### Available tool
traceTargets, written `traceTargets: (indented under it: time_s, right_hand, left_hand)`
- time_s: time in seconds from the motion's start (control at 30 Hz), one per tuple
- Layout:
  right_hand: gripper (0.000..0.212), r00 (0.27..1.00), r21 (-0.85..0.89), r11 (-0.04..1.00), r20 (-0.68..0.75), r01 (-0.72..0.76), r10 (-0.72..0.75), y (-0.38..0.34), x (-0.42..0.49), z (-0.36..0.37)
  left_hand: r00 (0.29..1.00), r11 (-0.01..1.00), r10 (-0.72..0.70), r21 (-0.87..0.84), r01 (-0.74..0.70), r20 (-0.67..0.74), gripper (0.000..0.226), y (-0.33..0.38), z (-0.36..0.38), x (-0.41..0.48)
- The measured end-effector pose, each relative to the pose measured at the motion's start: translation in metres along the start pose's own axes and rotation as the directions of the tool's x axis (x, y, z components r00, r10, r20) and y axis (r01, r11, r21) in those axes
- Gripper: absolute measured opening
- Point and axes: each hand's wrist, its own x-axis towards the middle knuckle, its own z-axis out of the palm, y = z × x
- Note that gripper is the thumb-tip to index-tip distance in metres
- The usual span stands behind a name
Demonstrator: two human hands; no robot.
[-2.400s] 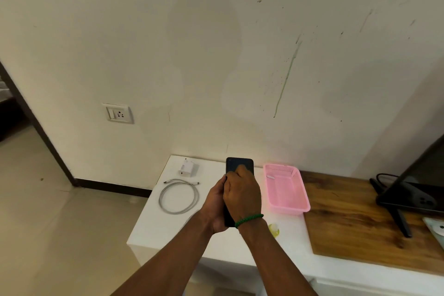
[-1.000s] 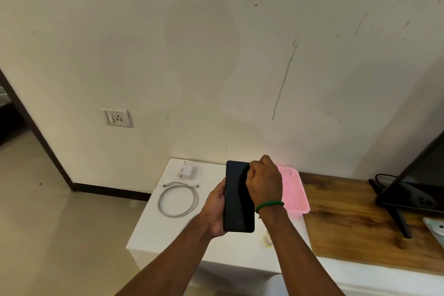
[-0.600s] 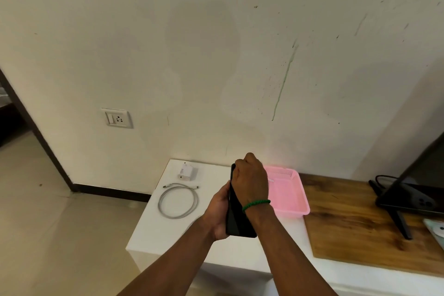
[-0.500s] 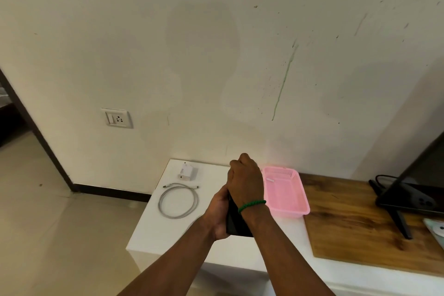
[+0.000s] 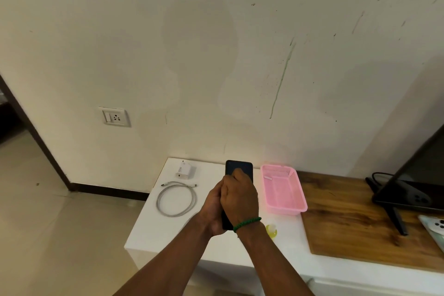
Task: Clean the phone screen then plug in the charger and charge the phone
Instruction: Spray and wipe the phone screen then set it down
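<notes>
The left hand grips the dark phone from behind and holds it upright above the white counter. The right hand lies over the screen with its fingers curled and pressed to the glass; whether they hold a cloth cannot be told. Judging by this, the cleaning step is under way and the rest is not yet begun. The white charger block and the coiled cable lie apart on the counter, unconnected, and the wall socket to the left is bare. Plugging in the block, joining the cable and connecting the phone all remain.
</notes>
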Motion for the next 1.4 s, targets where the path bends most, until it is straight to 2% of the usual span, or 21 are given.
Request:
traceTargets:
  time_s: [0.2,0.33,0.67,0.83,1.03,1.2,1.4]
  right_hand:
    - [0.014,1.0,-0.004,1.0,-0.002,-0.016,0.016,0.003,0.001,-0.002]
    - [0.011,0.998,-0.021,0.998,0.023,-0.062,0.062,0.014,0.012,-0.005]
    - [0.017,0.978,-0.004,0.981,-0.079,-0.192,0.191,0.046,0.022,-0.013]
    - [0.017,0.983,-0.02,0.983,-0.041,-0.182,0.181,0.042,0.02,-0.013]
    - [0.014,0.995,-0.014,0.995,0.021,-0.1,0.1,0.02,0.012,-0.008]
    - [0.011,0.999,-0.015,1.0,-0.035,-0.008,0.007,-0.001,-0.007,-0.002]
    - [0.012,0.999,-0.009,0.999,-0.02,-0.048,0.048,-0.005,-0.013,0.005]
  left_hand:
    - [1.0,0.999,0.0,0.044,0.0,0.003,0.063,-0.001,-0.004,0.004]
    - [1.0,0.991,0.0,0.133,0.002,-0.014,0.06,0.003,-0.006,0.006]
    - [0.996,0.982,0.044,0.187,-0.029,-0.073,0.061,0.0,-0.011,0.012]
    - [0.997,0.979,0.05,0.2,-0.036,-0.065,0.06,-0.002,-0.012,0.012]
    - [0.998,0.988,0.02,0.157,-0.01,-0.062,0.057,0.004,-0.009,0.009]
    - [0.999,0.995,0.017,0.101,-0.014,-0.031,0.059,0.002,-0.011,0.007]
    - [0.999,0.994,0.039,0.107,-0.034,-0.037,0.057,0.0,-0.014,0.005]
